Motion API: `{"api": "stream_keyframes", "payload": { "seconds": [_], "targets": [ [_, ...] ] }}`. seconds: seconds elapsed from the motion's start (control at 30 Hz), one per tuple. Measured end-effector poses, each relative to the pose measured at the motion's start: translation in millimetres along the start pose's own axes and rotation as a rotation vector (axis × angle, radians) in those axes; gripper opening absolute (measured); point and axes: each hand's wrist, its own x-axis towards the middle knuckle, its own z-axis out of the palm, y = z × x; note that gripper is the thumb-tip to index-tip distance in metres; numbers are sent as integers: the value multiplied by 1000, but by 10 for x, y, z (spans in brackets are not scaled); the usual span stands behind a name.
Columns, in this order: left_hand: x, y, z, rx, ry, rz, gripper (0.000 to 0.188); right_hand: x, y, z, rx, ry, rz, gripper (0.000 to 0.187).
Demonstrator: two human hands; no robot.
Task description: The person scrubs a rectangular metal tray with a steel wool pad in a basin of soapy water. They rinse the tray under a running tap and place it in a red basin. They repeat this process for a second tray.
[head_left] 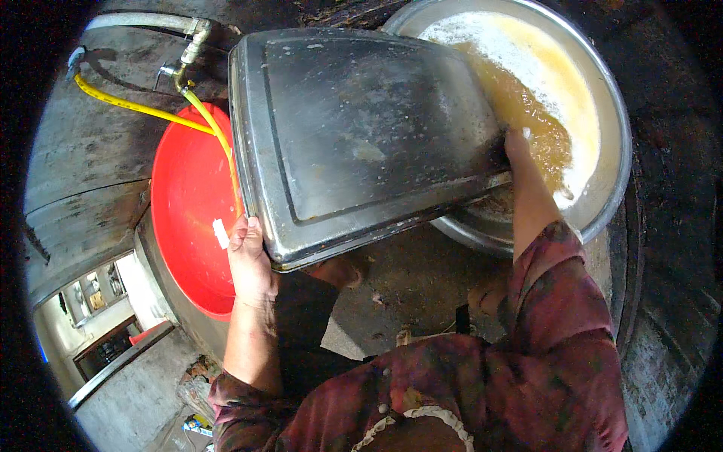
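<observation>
Rectangular steel tray (354, 135), tipped over round steel basin (602, 98) at far right, gripped by left hand (248, 260) and right hand (520, 147), fingers closed on rim. Brown liquid (527, 113) mostly poured; red tub (188, 218) left.

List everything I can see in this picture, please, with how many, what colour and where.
metal tray: one, grey, centre, tilted over the basin
metal basin: one, silver, upper right, holding brown foamy liquid
liquid: brown with white foam, inside the basin
red tub: one, red, left of the tray
yellow hose: one, yellow, from tap into tub
tap: one, metal, upper left
left hand: grips tray's near-left edge
right hand: grips tray's right edge
</observation>
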Motion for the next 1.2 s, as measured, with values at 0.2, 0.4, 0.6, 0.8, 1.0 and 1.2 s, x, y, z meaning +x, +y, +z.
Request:
{"api": "stream_keyframes", "payload": {
  "seconds": [0.2, 0.4, 0.6, 0.8, 1.0, 1.2],
  "targets": [
    [27, 29, 141, -52, -56, -17, 19, 424, -714, -72, -221, 72, -256, 33],
    [22, 33, 190, -66, -66, -2, 19, 56, -2084, -120, -136, 139, -521, 40],
    [7, -86, 43, 43, 5, 83, 21, -1414, -3724, -175, -9, 146, -1300, 38],
    [9, -96, -62, 40, 57, 28, 19, -1052, -3390, 37, 81, 190, -1063, 41],
    [-32, -92, -48, 61, -12, 23, 20, -8, -1592, -244, -304, 172, -567, 34],
    [15, -127, -28, 87, -55, 30, 28, -92, -2204, -183, -283, 159, -644, 35]
  ]
}}
